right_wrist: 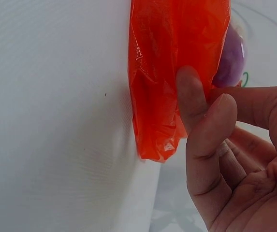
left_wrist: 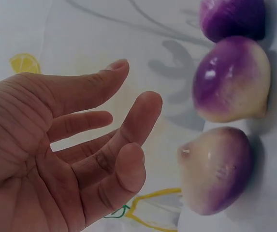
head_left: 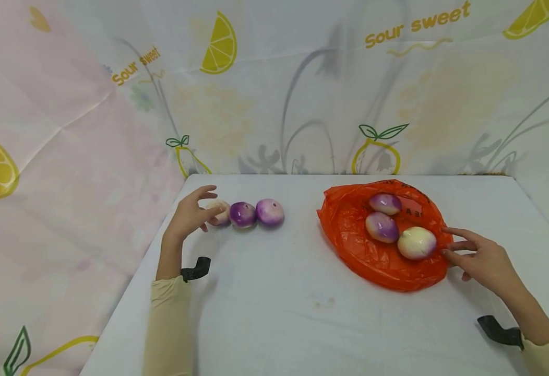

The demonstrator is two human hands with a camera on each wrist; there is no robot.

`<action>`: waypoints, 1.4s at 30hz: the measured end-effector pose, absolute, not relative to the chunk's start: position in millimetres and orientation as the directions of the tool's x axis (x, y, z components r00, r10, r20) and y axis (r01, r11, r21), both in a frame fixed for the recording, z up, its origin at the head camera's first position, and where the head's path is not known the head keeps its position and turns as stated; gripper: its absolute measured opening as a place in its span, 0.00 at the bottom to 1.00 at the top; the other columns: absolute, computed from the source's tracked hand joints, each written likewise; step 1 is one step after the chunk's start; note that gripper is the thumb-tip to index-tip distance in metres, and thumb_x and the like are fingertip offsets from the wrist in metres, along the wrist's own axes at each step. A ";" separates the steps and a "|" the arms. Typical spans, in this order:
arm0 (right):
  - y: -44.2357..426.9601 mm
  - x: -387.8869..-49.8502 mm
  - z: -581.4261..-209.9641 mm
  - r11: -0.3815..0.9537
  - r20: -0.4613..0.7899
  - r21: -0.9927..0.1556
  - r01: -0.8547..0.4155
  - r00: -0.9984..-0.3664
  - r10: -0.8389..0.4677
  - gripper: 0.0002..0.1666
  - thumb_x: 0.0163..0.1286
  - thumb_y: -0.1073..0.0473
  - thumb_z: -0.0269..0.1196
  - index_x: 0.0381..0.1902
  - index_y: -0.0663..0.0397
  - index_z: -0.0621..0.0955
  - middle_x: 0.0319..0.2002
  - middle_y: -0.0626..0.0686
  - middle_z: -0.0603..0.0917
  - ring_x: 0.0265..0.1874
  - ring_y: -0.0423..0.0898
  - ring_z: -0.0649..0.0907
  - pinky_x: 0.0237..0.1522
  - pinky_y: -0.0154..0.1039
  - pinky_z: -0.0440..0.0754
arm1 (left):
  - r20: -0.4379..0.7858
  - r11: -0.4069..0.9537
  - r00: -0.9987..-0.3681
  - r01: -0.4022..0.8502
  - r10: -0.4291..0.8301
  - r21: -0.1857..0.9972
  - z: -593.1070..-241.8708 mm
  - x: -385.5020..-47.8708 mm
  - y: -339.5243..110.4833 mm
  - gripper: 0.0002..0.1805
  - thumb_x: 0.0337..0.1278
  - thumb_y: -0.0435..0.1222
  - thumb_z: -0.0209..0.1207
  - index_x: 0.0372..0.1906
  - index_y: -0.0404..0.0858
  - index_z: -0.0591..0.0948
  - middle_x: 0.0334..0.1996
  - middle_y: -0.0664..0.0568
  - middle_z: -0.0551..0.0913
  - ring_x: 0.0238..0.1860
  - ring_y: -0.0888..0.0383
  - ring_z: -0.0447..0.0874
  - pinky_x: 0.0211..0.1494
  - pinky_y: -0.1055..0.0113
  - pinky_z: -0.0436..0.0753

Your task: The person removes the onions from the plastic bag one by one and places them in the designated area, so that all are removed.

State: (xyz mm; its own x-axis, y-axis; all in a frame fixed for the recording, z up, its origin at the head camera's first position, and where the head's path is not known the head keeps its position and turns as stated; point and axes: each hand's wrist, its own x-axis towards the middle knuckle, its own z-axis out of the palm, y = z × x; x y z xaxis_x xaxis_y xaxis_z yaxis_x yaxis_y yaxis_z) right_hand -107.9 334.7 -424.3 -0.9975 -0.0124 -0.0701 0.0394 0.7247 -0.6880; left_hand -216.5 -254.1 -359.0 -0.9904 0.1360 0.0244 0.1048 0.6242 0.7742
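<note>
Three purple-and-white round vegetables lie in a row at the left: a pale one (head_left: pixel 220 214), a dark purple one (head_left: pixel 243 214) and a lilac one (head_left: pixel 270 212). My left hand (head_left: pixel 191 213) hovers beside the pale one (left_wrist: pixel 218 169), fingers loosely bent and apart, holding nothing. At the right, a red plastic bag (head_left: pixel 356 256) lies with its mouth spread and three similar vegetables inside, the palest (head_left: pixel 417 243) nearest my right hand (head_left: pixel 486 261). That hand pinches the bag's right rim; in the right wrist view its fingers (right_wrist: pixel 206 125) lie against the red plastic (right_wrist: pixel 157 96).
Both hands are over a white table (head_left: pixel 274 303), whose far edge meets a printed cloth backdrop (head_left: pixel 265 115) with lemon drawings. Black wrist mounts show on the left arm (head_left: pixel 197 268) and the right arm (head_left: pixel 500 331).
</note>
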 end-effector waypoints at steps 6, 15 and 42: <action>334.6 -108.1 -424.2 0.726 -0.063 -0.687 0.034 -0.998 -0.013 0.35 0.73 0.53 0.61 0.69 0.67 0.65 0.50 0.77 0.78 0.20 0.47 0.82 0.20 0.38 0.82 | 0.051 0.555 -0.975 0.166 0.218 0.815 -352.3 -218.7 -228.1 0.33 0.58 0.39 0.69 0.68 0.42 0.71 0.58 0.44 0.78 0.27 0.52 0.86 0.20 0.62 0.80; 333.9 -109.3 -423.9 0.729 -0.065 -0.684 0.035 -0.998 -0.013 0.35 0.73 0.52 0.61 0.69 0.67 0.65 0.50 0.77 0.78 0.19 0.47 0.81 0.20 0.38 0.82 | 0.043 0.481 -0.939 0.215 0.342 0.850 -361.6 -223.5 -186.7 0.29 0.57 0.35 0.69 0.63 0.40 0.75 0.55 0.42 0.79 0.26 0.45 0.84 0.19 0.62 0.80; 335.1 -108.5 -423.1 0.736 -0.085 -0.675 0.053 -0.996 -0.006 0.36 0.74 0.52 0.61 0.69 0.68 0.65 0.51 0.78 0.77 0.19 0.48 0.81 0.20 0.38 0.81 | -0.003 0.377 -0.758 0.321 0.653 0.869 -388.9 -223.6 -61.5 0.33 0.58 0.45 0.69 0.66 0.38 0.73 0.61 0.45 0.76 0.29 0.41 0.87 0.23 0.58 0.84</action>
